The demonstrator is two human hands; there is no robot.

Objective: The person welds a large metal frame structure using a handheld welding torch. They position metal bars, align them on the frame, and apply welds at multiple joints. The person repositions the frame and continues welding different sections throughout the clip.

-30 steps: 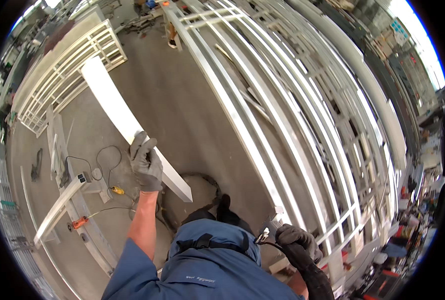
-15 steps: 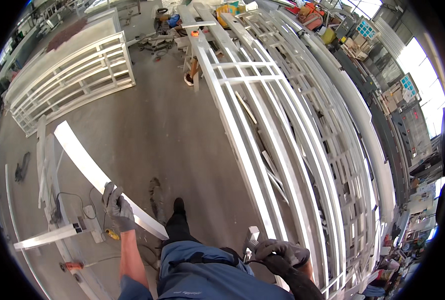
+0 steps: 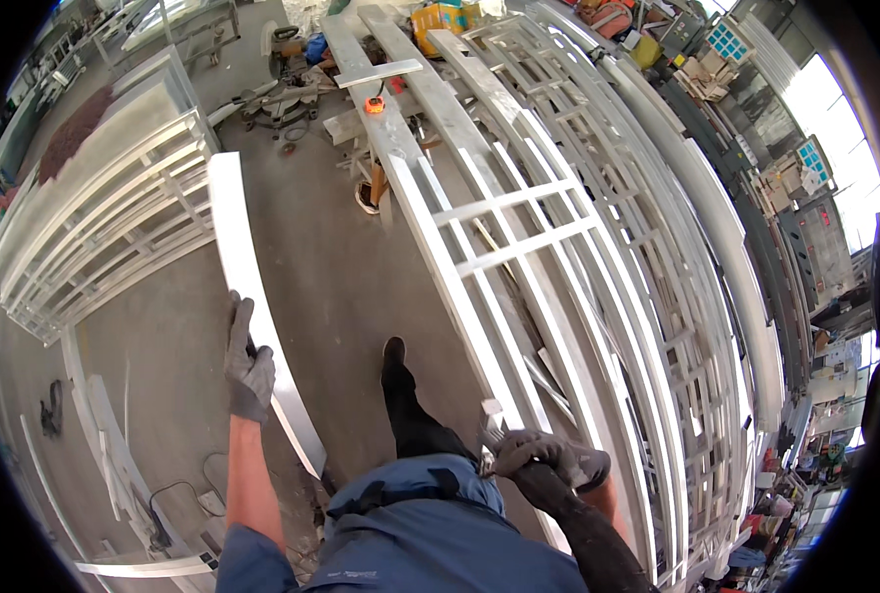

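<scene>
My left hand [image 3: 250, 364], in a grey glove, grips a long pale metal bar [image 3: 237, 232] by its edge. The bar slants up and away, its lower end beside my leg. At my waist, my gloved right hand [image 3: 558, 460] is closed round a short silvery metal piece [image 3: 492, 420], whose upper end sticks out past the fingers. Much of that piece is hidden by the glove. A long black shape [image 3: 593, 529] lies over my right forearm; I cannot make out what it is. Close to this hand runs a white metal frame [image 3: 469, 341].
More pale frames [image 3: 657, 267] lie along the right. An orange tape measure [image 3: 375, 105] rests on a beam ahead. Slatted frames [image 3: 114, 227] stand at far left. Loose bars [image 3: 114, 460] and a cable [image 3: 173, 486] are on the left floor. A yellow box [image 3: 438, 25] sits at the back.
The bar in my left hand has swung right and stands steeper. My foot has moved forward and the whole view has shifted. My right hand keeps its grip on the short metal piece.
</scene>
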